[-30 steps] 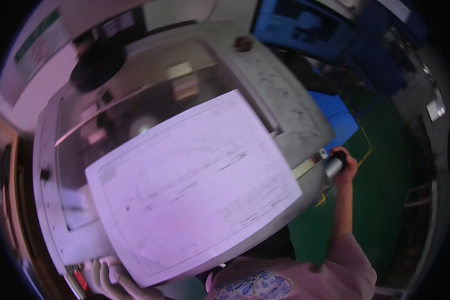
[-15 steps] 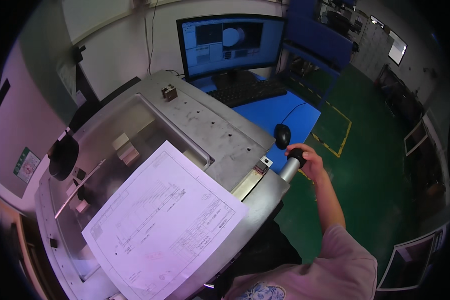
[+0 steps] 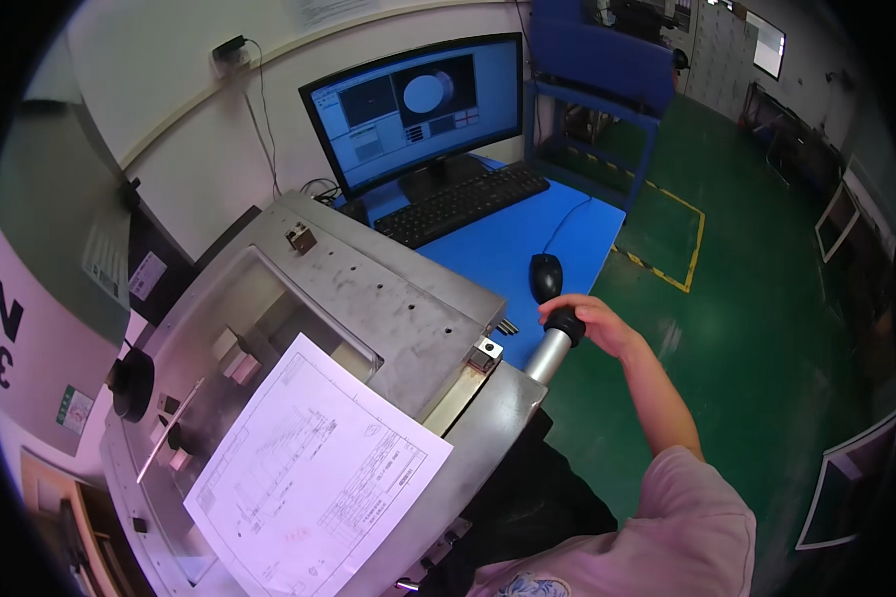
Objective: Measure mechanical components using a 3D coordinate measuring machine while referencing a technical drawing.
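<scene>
My right hand (image 3: 604, 325) curls over the black knob (image 3: 565, 324) that caps a silver crank-like shaft (image 3: 548, 356). This shaft sticks out at the right corner of a grey metal measuring stage (image 3: 408, 306). My left hand is out of the picture. A white sheet with a technical drawing (image 3: 304, 478) lies across the front of the stage and over part of its recessed glass area. Beyond the sheet are a pale metal block (image 3: 235, 358) and a thin rod (image 3: 169, 430), with a dark round lens-like part (image 3: 131, 386) above them.
A lit monitor (image 3: 418, 104) showing a bright circle stands behind a black keyboard (image 3: 463, 203) on a blue tabletop (image 3: 488, 239). The black mouse (image 3: 546, 278) is just beyond my right hand. Small metal fittings (image 3: 300, 237) sit on the stage. Green floor (image 3: 707, 398) lies to the right.
The whole view has shifted, with the monitor and stage now further left in the picture. My right hand stays on the knob, its fingers now stretched more across the top.
</scene>
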`<control>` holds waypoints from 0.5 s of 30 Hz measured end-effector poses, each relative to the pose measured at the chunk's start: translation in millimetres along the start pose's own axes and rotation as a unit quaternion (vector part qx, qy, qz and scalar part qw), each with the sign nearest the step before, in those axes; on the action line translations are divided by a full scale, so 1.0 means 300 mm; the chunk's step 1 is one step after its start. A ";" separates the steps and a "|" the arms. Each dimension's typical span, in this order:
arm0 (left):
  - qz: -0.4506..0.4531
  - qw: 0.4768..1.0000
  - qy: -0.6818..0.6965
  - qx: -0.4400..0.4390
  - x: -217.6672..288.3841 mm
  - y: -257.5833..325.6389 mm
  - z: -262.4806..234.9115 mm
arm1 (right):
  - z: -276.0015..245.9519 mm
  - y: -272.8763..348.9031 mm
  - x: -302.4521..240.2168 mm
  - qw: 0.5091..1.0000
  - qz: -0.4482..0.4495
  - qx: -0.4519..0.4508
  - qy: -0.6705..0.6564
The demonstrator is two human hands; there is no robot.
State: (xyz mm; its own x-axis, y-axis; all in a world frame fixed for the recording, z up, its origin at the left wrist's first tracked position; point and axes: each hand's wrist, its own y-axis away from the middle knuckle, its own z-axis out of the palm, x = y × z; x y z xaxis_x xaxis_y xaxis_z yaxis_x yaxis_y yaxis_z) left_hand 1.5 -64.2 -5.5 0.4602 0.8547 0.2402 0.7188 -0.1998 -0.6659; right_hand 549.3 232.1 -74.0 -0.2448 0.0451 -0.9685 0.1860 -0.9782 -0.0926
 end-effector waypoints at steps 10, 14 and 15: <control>-0.065 0.994 0.088 0.025 -0.037 -0.003 0.039 | -0.011 0.006 0.000 1.000 0.021 0.005 0.007; -0.049 0.993 0.106 0.003 -0.055 -0.005 0.053 | -0.013 0.011 -0.005 1.000 0.012 -0.002 -0.008; -0.056 0.992 0.109 -0.001 -0.058 -0.001 0.065 | -0.012 0.009 0.002 1.000 0.015 -0.001 -0.008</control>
State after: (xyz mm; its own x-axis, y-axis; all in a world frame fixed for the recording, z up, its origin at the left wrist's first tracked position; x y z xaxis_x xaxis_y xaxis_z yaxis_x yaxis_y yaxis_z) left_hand -16.9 -69.6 -23.2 0.4798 0.7471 0.4600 0.7726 -0.1113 -0.6251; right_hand 553.0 230.3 -75.6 -0.2537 0.0123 -0.9672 0.1962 -0.9785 -0.0639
